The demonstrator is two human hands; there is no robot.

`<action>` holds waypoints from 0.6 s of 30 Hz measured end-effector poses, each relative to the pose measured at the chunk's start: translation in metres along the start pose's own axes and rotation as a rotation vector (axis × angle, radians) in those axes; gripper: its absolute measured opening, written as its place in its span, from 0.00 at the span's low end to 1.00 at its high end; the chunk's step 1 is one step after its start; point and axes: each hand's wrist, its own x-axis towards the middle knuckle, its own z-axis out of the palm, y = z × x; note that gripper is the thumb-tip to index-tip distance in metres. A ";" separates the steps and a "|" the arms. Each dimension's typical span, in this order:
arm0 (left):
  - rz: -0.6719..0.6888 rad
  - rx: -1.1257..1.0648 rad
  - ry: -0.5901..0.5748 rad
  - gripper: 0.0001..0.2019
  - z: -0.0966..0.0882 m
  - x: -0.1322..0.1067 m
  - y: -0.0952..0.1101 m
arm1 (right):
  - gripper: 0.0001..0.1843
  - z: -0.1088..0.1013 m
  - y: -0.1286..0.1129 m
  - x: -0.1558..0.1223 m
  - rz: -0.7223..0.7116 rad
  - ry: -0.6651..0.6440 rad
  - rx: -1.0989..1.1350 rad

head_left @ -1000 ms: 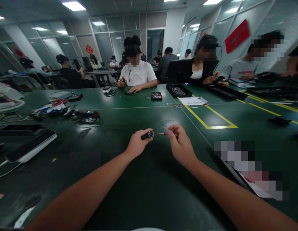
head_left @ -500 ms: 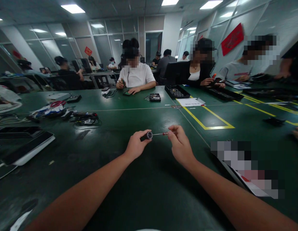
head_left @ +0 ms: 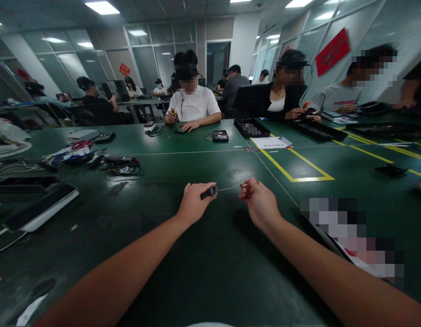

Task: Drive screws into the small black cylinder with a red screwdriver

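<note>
My left hand [head_left: 194,203] is closed around a short dark cylinder [head_left: 210,190], thumb below and fingers above. Its round end has a silvery rim and a dark inside, and it faces right and toward me. My right hand [head_left: 261,200] is wrapped round the red handle of a thin screwdriver [head_left: 244,185]. From there the slim metal shaft runs left, its tip at or very near the cylinder's rim; whether it touches I cannot tell. Both hands are held above the green table [head_left: 197,277].
Cables [head_left: 124,166] and a flat black-and-white device [head_left: 43,206] lie at left. On the right is a partly blurred flat item [head_left: 346,236]. Across the table a person in a white shirt [head_left: 193,106] works, near black trays [head_left: 251,127] and yellow tape [head_left: 310,179].
My right hand has shifted slightly right, and its fingers now curl more around the screwdriver handle. The cylinder in my left hand has moved a little to the right and its end is turned slightly.
</note>
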 end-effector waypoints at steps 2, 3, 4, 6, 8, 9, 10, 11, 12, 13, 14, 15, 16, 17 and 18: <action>-0.004 -0.011 -0.011 0.19 0.000 0.001 -0.001 | 0.13 0.002 -0.001 -0.004 -0.087 -0.007 -0.059; -0.003 -0.016 -0.014 0.19 0.001 0.001 -0.001 | 0.13 0.003 -0.001 -0.006 -0.133 -0.013 -0.099; -0.001 -0.020 -0.015 0.19 0.001 0.001 -0.001 | 0.14 0.004 -0.001 -0.009 -0.179 -0.020 -0.142; 0.001 -0.023 -0.019 0.19 0.001 0.001 -0.001 | 0.14 0.006 -0.002 -0.013 -0.263 -0.041 -0.229; -0.001 -0.025 -0.024 0.19 0.001 0.001 -0.001 | 0.15 0.007 -0.004 -0.016 -0.316 -0.061 -0.289; -0.004 -0.026 -0.029 0.19 0.001 0.001 -0.001 | 0.15 0.007 -0.005 -0.017 -0.330 -0.066 -0.311; -0.008 -0.028 -0.036 0.19 0.001 0.001 0.000 | 0.15 0.007 -0.007 -0.017 -0.339 -0.069 -0.328; -0.012 -0.030 -0.042 0.19 0.000 0.001 0.000 | 0.15 0.007 -0.008 -0.018 -0.344 -0.073 -0.341; -0.016 -0.031 -0.046 0.19 0.000 0.001 0.001 | 0.15 0.007 -0.009 -0.018 -0.349 -0.080 -0.350; -0.020 -0.032 -0.048 0.19 0.000 0.001 0.001 | 0.15 0.007 -0.010 -0.019 -0.356 -0.090 -0.355; -0.024 -0.031 -0.046 0.19 0.000 0.001 0.002 | 0.15 0.007 -0.011 -0.019 -0.366 -0.103 -0.359; -0.025 -0.032 -0.042 0.19 -0.001 0.001 0.002 | 0.15 0.007 -0.011 -0.019 -0.377 -0.116 -0.363; -0.025 -0.033 -0.040 0.19 -0.001 0.001 0.002 | 0.15 0.007 -0.012 -0.020 -0.388 -0.128 -0.369; -0.026 -0.034 -0.039 0.19 -0.001 0.002 0.003 | 0.15 0.007 -0.012 -0.020 -0.397 -0.137 -0.379; -0.026 -0.034 -0.039 0.19 -0.001 0.002 0.003 | 0.15 0.007 -0.013 -0.020 -0.403 -0.145 -0.388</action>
